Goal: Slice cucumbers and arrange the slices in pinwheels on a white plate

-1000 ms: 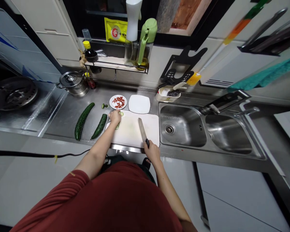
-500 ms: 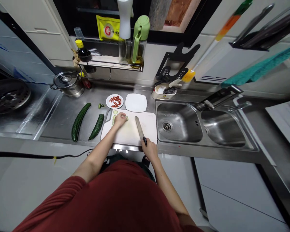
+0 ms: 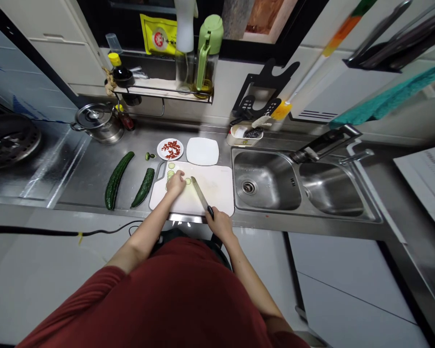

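Take the cutting board point(image 3: 217, 188) as your clock, with 12 at the wall. Your right hand point(image 3: 220, 224), at 5 o'clock by the near edge, is wrapped round the black handle of the knife point(image 3: 200, 192); the blade angles up and left across the board, its tip near the middle. Your left hand point(image 3: 176, 183) lies over the board towards 9 o'clock, fingers curled down at the slices; I cannot tell whether its grip has closed on one or merely rests there.

You look partway through the slicing. Thin round slices point(image 3: 171, 166) are cut and lie at 10 o'clock, some partly hidden by your left fingers, and a single slice point(image 3: 188, 181) sits near the middle, just beside the knife tip. Out at 9 o'clock on the steel counter point(image 3: 81, 183), a shorter cucumber point(image 3: 143, 187) and, beyond it, a long cucumber point(image 3: 118, 180) both look unsliced, so most of the cutting seems left. The small green bits point(image 3: 148, 156) at 10 o'clock may be trimmings. The red pieces point(image 3: 171, 149) on the round plate point(image 3: 160, 151) at 11 o'clock look chopped already; a square plate point(image 3: 202, 151) waits just past 12.
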### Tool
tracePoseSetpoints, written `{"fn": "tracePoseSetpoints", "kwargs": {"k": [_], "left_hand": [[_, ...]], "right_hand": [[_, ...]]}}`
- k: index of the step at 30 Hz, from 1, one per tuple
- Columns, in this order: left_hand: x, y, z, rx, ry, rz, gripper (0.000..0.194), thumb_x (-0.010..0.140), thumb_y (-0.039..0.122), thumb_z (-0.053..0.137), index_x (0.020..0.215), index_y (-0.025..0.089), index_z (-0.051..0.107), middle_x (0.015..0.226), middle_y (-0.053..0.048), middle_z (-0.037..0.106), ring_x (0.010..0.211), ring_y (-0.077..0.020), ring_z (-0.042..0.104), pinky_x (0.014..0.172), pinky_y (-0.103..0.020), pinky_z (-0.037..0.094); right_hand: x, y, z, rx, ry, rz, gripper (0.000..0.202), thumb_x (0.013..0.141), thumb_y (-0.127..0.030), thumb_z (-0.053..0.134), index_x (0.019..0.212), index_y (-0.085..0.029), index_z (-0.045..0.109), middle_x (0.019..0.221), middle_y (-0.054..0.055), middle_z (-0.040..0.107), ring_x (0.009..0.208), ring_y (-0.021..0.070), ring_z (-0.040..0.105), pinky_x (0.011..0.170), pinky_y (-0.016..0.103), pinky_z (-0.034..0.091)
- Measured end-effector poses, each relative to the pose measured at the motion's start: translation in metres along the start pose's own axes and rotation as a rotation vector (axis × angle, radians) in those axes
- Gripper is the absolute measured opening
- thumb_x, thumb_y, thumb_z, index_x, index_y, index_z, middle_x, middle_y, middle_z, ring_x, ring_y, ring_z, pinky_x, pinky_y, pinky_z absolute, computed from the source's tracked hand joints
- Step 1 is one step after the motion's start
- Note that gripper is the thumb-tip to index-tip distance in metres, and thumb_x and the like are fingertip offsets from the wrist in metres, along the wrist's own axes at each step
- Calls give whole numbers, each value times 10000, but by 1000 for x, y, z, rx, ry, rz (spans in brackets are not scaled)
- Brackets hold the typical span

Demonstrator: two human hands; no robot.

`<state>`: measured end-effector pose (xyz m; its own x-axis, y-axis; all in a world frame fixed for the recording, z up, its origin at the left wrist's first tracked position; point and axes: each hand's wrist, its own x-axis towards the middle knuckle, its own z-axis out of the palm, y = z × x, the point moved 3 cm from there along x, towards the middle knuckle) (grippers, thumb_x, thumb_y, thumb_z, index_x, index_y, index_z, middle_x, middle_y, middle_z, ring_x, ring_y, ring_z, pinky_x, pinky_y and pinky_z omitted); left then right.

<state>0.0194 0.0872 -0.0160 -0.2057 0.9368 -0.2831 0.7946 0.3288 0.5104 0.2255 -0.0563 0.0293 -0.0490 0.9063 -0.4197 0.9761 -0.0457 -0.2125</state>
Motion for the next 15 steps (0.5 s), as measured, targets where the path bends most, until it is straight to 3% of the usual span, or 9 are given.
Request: {"fn": "tracePoseSetpoints", "kwargs": {"k": [5,10,15], "left_hand": [[14,1,-8,123,38,62,261,814,218,537,1051,298,612,1021,-36,684,1034,-230,586,816,-328,408],[26,4,-5,209,3,78,200,791,367,624,965,270,637,1033,-55,691,1081,-262,557,916,-387,357],[32,6,-2,244,-6,81,160,766,356,656,898,266,641,998,-52,700,1083,-281,555,944,-426,319]], "right_hand": [[-2,-3,-4,-32,-20,-16,389,995,-448,322,1108,-177,577,967,116,705,931,242,653,787,294,380],[-3,-7,-7,-49,-45,-14,382,993,-437,333,1117,-171,576,993,124,701,950,249,651,808,309,383],[-1,-8,-8,-59,-62,-13,385,990,-448,337,1119,-173,575,1014,130,697,965,252,649,813,316,390]]}}
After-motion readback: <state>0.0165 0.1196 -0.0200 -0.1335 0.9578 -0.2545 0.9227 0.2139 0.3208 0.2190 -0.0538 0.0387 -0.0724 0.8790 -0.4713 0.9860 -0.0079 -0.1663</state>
